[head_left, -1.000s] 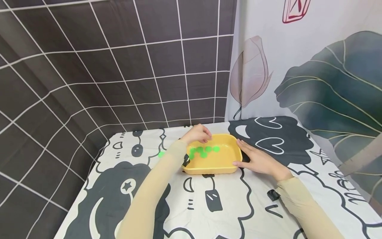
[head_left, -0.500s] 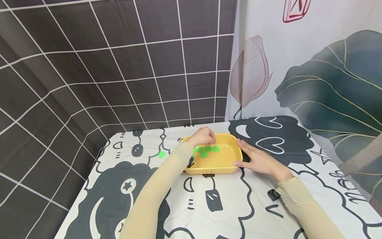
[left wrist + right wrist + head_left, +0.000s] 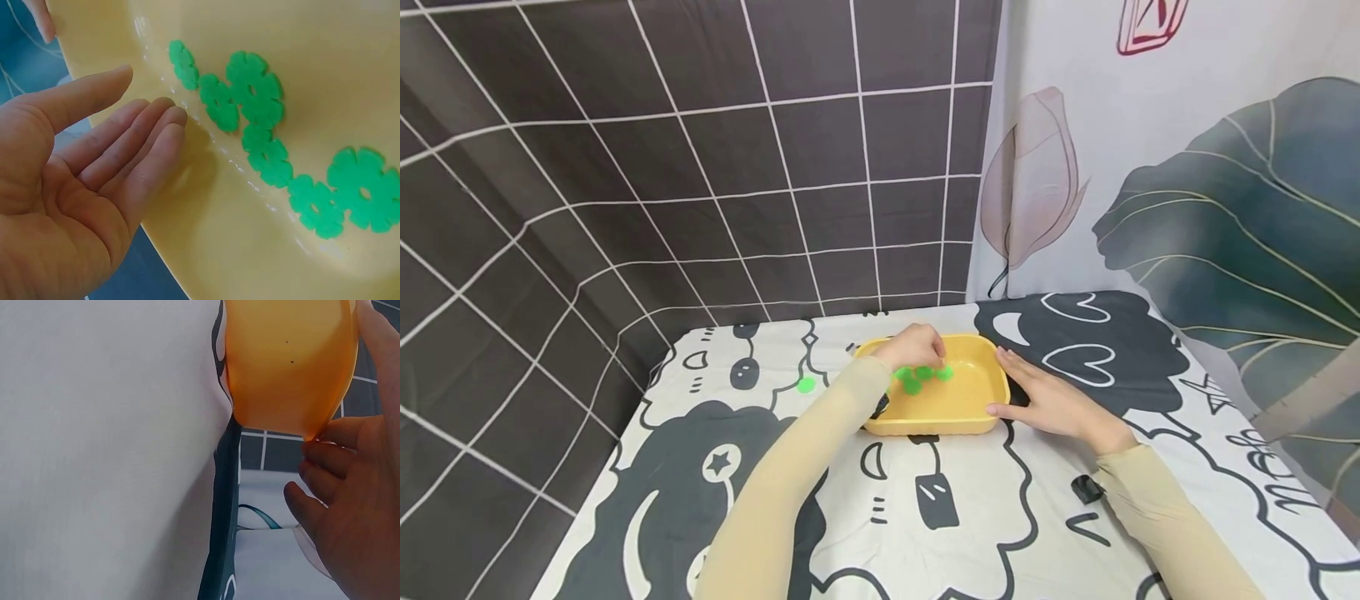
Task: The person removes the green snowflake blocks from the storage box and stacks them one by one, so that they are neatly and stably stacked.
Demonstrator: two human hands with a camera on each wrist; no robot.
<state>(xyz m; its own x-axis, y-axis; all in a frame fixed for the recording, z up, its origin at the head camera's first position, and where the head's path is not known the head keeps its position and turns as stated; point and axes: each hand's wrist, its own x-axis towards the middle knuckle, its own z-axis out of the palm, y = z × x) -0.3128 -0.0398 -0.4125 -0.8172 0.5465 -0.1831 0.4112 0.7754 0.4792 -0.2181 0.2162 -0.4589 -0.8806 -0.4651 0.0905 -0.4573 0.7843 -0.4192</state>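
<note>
A yellow plastic tray (image 3: pixel 962 404) lies on the patterned cloth, with several green notched, flower-shaped plastic discs (image 3: pixel 253 87) flat on its floor. Over the tray's far left part is my left hand (image 3: pixel 916 346), palm inward. In the left wrist view its loosely bent fingers (image 3: pixel 140 169) hold nothing, and the discs lie just beyond the fingertips. My right hand (image 3: pixel 1048 406) rests against the tray's right end with straight fingers. Seen in the right wrist view, its fingers (image 3: pixel 328 459) touch the tray's rim (image 3: pixel 350 381).
One more green disc (image 3: pixel 806 385) lies on the black-and-white cloth (image 3: pixel 880 542) left of the tray. A dark gridded curtain (image 3: pixel 775 183) stands behind, and a pale curtain with leaf prints (image 3: pixel 1075 50) at the right.
My left hand has moved right and slightly nearer, lower over the tray, covering some of the discs. The right hand and the tray have stayed in place.
</note>
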